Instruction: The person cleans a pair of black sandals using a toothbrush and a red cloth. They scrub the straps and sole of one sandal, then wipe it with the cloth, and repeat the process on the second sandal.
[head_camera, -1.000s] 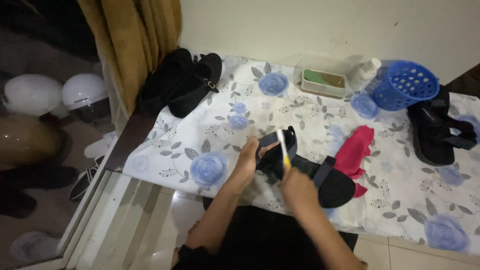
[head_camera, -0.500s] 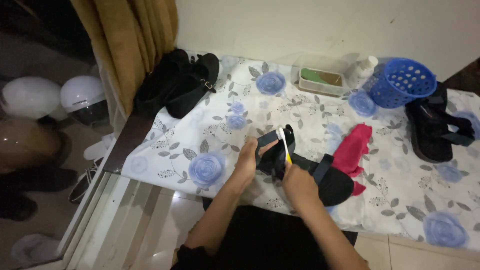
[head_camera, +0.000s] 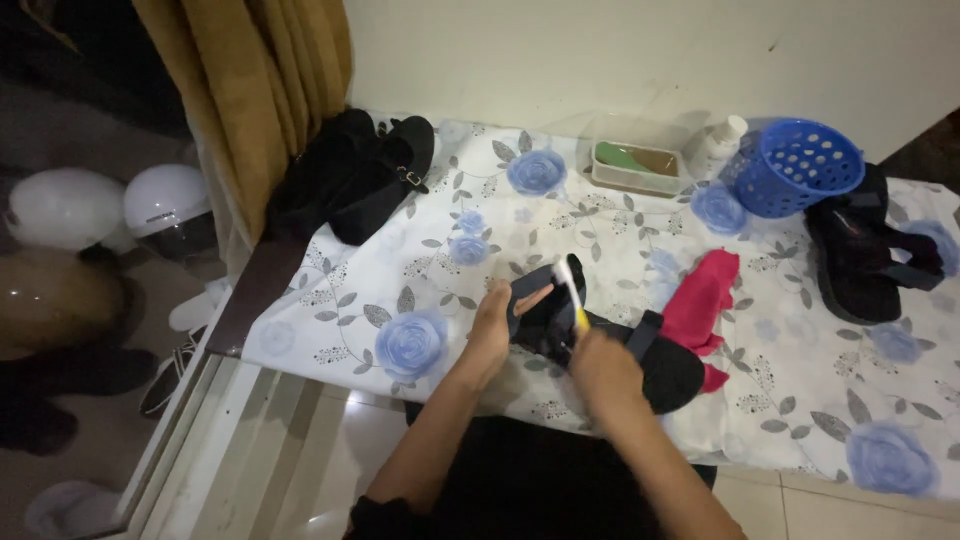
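Note:
My left hand (head_camera: 492, 328) grips the near end of a black sandal (head_camera: 655, 362) that lies on the flowered tablecloth (head_camera: 420, 270). My right hand (head_camera: 602, 368) holds a small brush with a yellow handle (head_camera: 573, 297), its white head up against the sandal's strap. A red cloth (head_camera: 702, 300) lies just right of the sandal, partly under it.
A blue perforated basket (head_camera: 796, 180) and a clear tray with a green item (head_camera: 636, 166) stand at the back. Black sandals (head_camera: 868, 255) lie at the right edge, black shoes (head_camera: 355, 180) at the back left by a mustard curtain (head_camera: 262, 90). White helmets (head_camera: 165, 205) sit on the floor left.
My right hand has slid with the brush along the sandal's strap. The left hand keeps its hold and the sandal stays put.

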